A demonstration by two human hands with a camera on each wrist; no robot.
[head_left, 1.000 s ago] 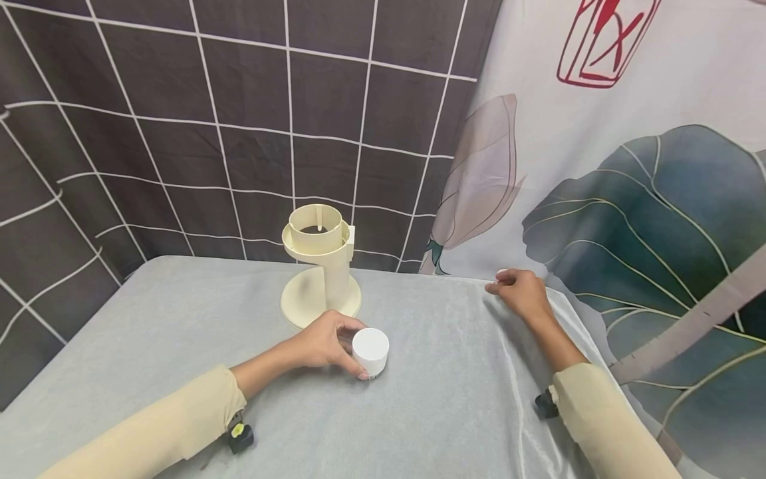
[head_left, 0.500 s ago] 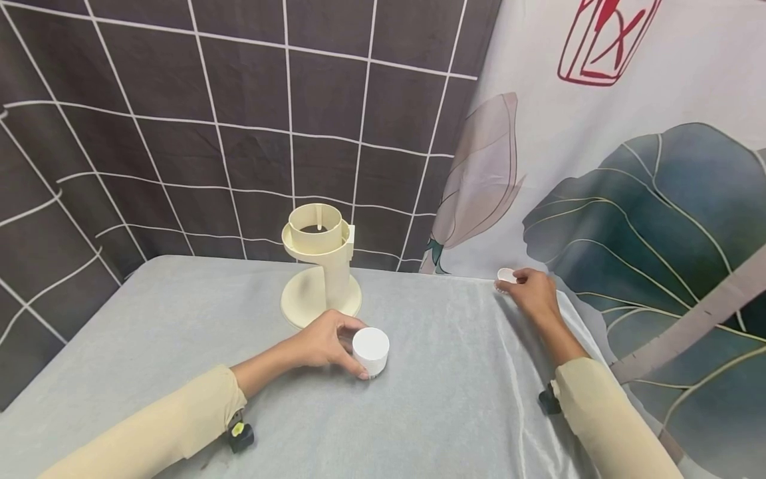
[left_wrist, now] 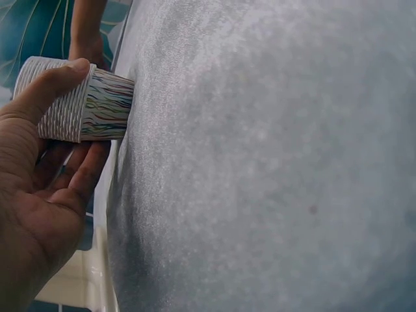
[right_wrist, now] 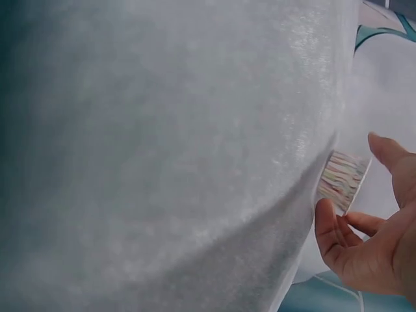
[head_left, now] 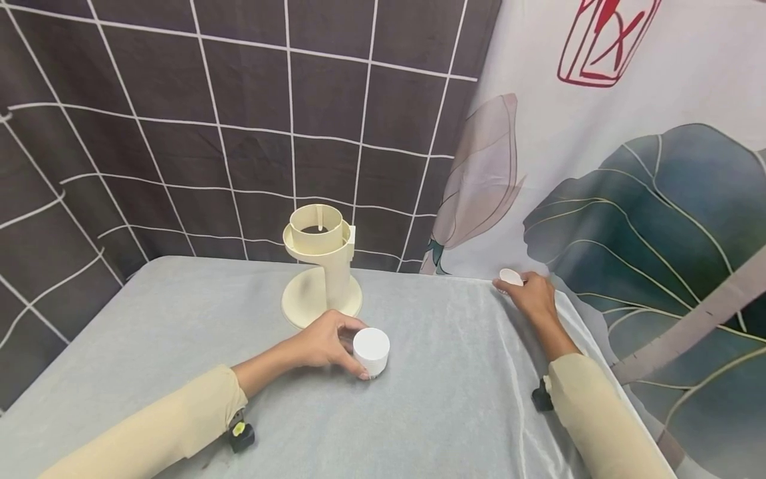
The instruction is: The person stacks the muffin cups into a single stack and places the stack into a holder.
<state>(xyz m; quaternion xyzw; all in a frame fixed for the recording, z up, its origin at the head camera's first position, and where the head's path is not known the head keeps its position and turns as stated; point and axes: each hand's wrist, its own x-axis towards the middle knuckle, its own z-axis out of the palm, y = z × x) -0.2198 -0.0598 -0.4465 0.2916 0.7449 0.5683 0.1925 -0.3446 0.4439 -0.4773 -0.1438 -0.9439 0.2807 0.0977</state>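
A stack of white paper cups (head_left: 371, 351) with wavy coloured lines is in my left hand (head_left: 326, 346). Thumb and fingers grip it from the left; in the left wrist view the nested rims (left_wrist: 62, 110) and striped lower end (left_wrist: 108, 105) show, that end close over the table. At the far right corner my right hand (head_left: 535, 296) reaches around a single small paper cup (head_left: 510, 275). In the right wrist view this cup (right_wrist: 341, 180) stands at the cloth's edge, fingers curved beside it and the thumb (right_wrist: 385, 149) a little apart from its rim.
A cream plastic stand (head_left: 337, 279) with a round base and ring-shaped top stands behind my left hand. Grey cloth (head_left: 437, 399) covers the table. A dark checked curtain (head_left: 251, 100) and a leaf-printed one (head_left: 646, 219) hang along the back and right.
My right hand has shifted slightly right at the table corner, and its cup now shows more between thumb and fingers. The left hand and its stack of cups have stayed in place.
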